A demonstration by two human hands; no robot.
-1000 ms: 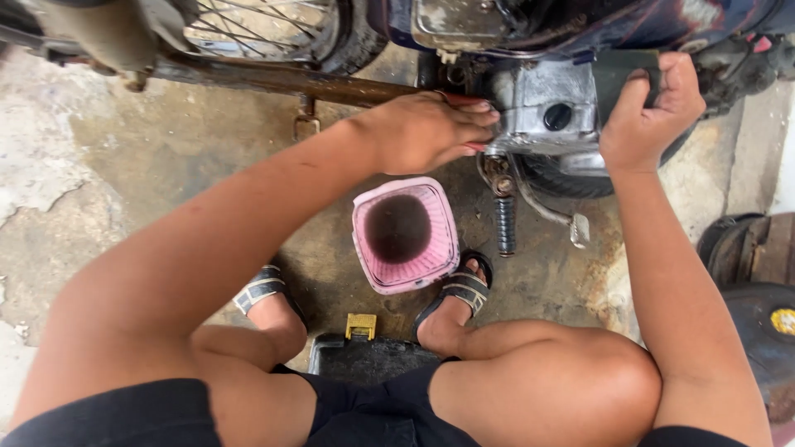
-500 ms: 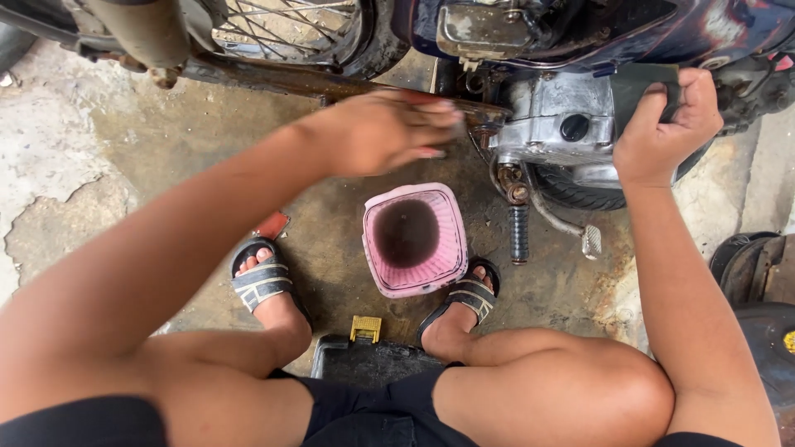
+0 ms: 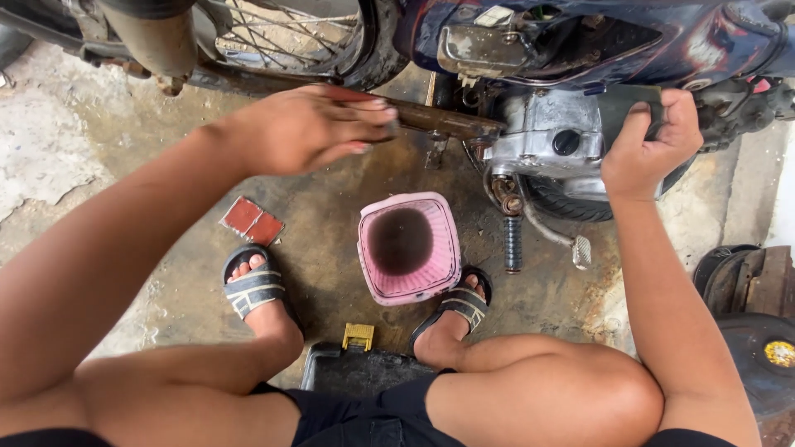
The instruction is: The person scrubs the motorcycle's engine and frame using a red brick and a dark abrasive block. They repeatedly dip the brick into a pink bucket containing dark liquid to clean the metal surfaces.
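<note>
Head view: left hand moved off the engine case since a second ago, now at ten o'clock of the pink container, fingers nearly closed on something small, unclear what. Right hand still clamped on a dark pad against the case. Container directly below, suggesting draining.

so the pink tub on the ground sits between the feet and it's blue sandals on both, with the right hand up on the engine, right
Not quite: the sandals are black with grey straps, not blue, as the head view shows. The pink tub does sit between the feet, and the right hand is up on the engine.
</note>
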